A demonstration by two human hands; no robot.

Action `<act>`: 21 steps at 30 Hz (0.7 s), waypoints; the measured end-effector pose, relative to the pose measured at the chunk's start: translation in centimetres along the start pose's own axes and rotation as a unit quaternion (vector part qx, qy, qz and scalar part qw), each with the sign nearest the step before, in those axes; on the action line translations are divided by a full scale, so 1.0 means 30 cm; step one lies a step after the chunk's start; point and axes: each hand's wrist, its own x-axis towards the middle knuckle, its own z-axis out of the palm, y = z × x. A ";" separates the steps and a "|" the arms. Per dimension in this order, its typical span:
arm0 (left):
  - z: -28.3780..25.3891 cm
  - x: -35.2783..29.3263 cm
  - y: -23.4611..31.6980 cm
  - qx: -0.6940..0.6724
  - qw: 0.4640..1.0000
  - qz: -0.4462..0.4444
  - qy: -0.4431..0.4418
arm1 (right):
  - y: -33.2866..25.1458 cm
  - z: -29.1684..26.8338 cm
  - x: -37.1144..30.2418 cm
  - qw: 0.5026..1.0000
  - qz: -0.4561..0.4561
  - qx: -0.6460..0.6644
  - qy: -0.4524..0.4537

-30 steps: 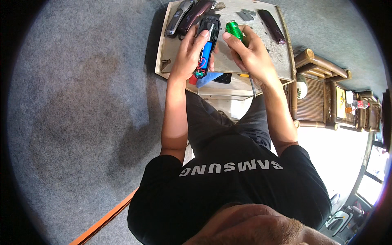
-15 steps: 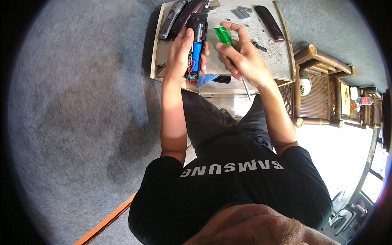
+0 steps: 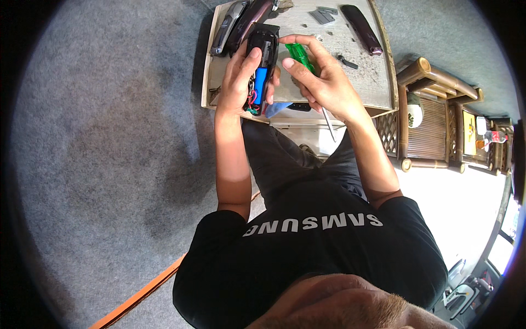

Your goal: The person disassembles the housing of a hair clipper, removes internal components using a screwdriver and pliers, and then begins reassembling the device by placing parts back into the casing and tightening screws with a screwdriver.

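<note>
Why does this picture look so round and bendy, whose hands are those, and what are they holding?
There's no robot here, just a person using two bare hands. A camera on their head looks down, and its very wide lens bends straight edges. The left hand holds an opened black device, perhaps a hair clipper, with a blue cylinder and wires showing. The right hand holds a green-handled screwdriver, its metal shaft pointing back toward the person. On the table lie flat grey pieces, a dark purple piece and a silver-and-dark device.
</note>
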 end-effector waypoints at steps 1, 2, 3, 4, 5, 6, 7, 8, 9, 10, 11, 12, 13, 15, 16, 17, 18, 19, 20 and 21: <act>-0.001 0.000 0.000 0.002 1.000 0.001 -0.001 | 0.000 0.002 0.002 1.000 0.000 0.000 0.000; -0.001 0.000 0.001 0.004 1.000 0.002 -0.001 | 0.001 0.004 0.005 1.000 0.002 -0.002 0.006; 0.000 -0.001 0.003 0.005 1.000 0.002 -0.001 | 0.003 0.005 0.007 1.000 0.004 -0.004 0.011; 0.003 -0.001 0.008 0.008 1.000 0.001 -0.006 | 0.007 0.003 0.008 1.000 0.004 -0.005 0.012; 0.006 -0.001 0.012 0.011 1.000 0.000 -0.011 | 0.012 0.001 0.008 1.000 -0.003 -0.001 0.014; 0.011 0.000 0.015 0.011 1.000 0.000 -0.012 | 0.015 -0.001 0.009 1.000 -0.010 0.003 0.016; 0.018 0.000 0.017 0.014 1.000 0.002 -0.020 | 0.016 -0.004 0.009 1.000 -0.010 0.003 0.016; 0.022 -0.001 0.018 0.016 0.999 0.003 -0.029 | 0.016 -0.008 0.008 1.000 -0.008 -0.007 0.017; 0.019 0.000 0.012 0.016 0.999 0.003 -0.029 | 0.016 -0.009 0.008 1.000 -0.006 -0.016 0.019; 0.012 0.001 -0.001 0.025 0.999 0.012 -0.039 | 0.011 -0.009 0.007 1.000 -0.006 -0.016 0.019; 0.009 0.001 -0.007 0.034 0.998 0.021 -0.049 | 0.000 -0.009 0.005 0.999 0.009 -0.037 0.011; 0.004 -0.002 -0.005 0.029 0.998 0.020 -0.058 | -0.005 -0.008 0.003 0.998 0.023 -0.057 0.003; 0.004 -0.002 -0.005 0.029 0.998 0.020 -0.059 | -0.005 -0.008 0.003 0.998 0.023 -0.057 0.003; 0.004 -0.003 -0.005 0.039 0.997 0.026 -0.054 | 0.001 -0.007 0.003 0.997 0.008 -0.074 0.009; 0.008 -0.004 -0.003 0.039 0.997 0.026 -0.054 | 0.009 -0.008 0.005 0.997 0.009 -0.074 0.009; 0.016 -0.004 0.000 0.040 0.997 0.023 -0.060 | 0.020 -0.011 0.009 0.997 -0.009 -0.080 0.010; 0.020 -0.005 0.001 0.041 0.997 0.020 -0.067 | 0.026 -0.012 0.011 0.996 -0.026 -0.087 0.011; 0.016 -0.006 0.003 0.041 0.997 0.020 -0.066 | 0.021 -0.009 0.009 0.996 -0.026 -0.087 0.011; 0.010 -0.007 0.005 0.047 0.996 0.014 -0.072 | 0.012 -0.006 0.006 0.996 -0.017 -0.083 0.012; 0.006 -0.008 0.007 0.053 0.996 0.007 -0.078 | 0.006 -0.004 0.004 0.997 -0.009 -0.079 0.012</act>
